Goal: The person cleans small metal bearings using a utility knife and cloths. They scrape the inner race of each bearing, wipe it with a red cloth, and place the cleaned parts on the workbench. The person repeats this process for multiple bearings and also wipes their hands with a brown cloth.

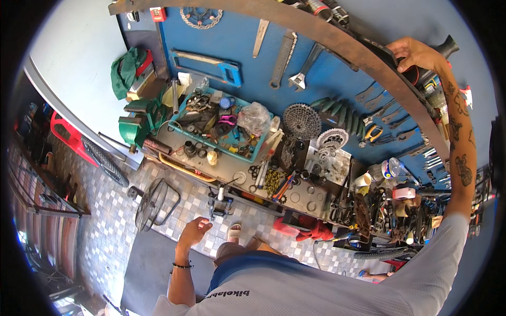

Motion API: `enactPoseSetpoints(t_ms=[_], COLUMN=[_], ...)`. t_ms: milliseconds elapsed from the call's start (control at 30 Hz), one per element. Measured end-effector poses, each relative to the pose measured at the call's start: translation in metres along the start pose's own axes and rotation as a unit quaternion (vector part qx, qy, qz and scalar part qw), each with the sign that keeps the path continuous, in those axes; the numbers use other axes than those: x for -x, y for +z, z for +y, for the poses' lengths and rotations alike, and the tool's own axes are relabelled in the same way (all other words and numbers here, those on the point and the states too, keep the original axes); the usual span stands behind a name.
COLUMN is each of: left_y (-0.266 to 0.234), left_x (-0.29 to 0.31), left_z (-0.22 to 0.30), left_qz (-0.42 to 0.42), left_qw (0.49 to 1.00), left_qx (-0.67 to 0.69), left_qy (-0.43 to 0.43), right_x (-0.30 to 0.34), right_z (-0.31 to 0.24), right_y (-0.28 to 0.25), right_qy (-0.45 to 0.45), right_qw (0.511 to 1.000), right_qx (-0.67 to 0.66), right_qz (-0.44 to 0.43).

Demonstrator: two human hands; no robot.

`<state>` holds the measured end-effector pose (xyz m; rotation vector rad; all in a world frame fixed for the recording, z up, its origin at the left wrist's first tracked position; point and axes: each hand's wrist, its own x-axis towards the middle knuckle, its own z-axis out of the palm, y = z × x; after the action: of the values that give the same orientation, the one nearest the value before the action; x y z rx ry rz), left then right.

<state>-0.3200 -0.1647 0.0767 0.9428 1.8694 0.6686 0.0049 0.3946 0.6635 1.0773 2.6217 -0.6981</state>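
My right arm is raised to the upper shelf (369, 48) at the far right. There my right hand (412, 52) has its fingers curled on a dark item whose kind I cannot make out, among bottles and other dark things. Low in front of my body, my left hand (194, 231) hangs in the air with fingers loosely bent and apart, holding nothing. Nearest to it is a small metal stand with a clamp-like top (219, 203), just off the bench's front edge.
Across the middle runs a cluttered workbench (232, 171) with a teal tray (247, 156) of parts, cassettes (302, 121) and loose rings. A hacksaw (208, 66) and wrenches hang on the blue panel (253, 73). A green vise (138, 126) sits at left, a fan (157, 205) on the floor.
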Motion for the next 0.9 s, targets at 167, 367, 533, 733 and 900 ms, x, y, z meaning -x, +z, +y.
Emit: enactPoseSetpoints(t_ms=[167, 367, 533, 733, 900], left_y=[-0.002, 0.015, 0.06, 0.099, 0.114], left_x=[0.009, 0.025, 0.081, 0.179, 0.206], left_z=[-0.003, -0.021, -0.052, -0.08, -0.051], left_qz=[-0.005, -0.021, -0.128, -0.241, -0.241], left_qw=[1.0, 1.0, 0.981, 0.775, 0.817], left_qx=[0.024, 0.001, 0.028, 0.401, 0.403], left_qy=[-0.013, -0.016, -0.145, -0.425, -0.335], right_x=[-0.001, 0.028, 0.113, 0.202, 0.344], right_z=[-0.006, -0.022, -0.016, 0.019, 0.088], right_y=[0.006, 0.041, 0.227, 0.644, 0.732], right_qy=[0.019, -0.071, -0.112, 0.281, 0.414], right_qw=[1.0, 0.977, 0.844, 0.907, 0.753], right_qx=[0.006, 0.104, -0.066, -0.295, -0.471], right_qz=[0.017, 0.169, 0.52, -0.108, -0.199])
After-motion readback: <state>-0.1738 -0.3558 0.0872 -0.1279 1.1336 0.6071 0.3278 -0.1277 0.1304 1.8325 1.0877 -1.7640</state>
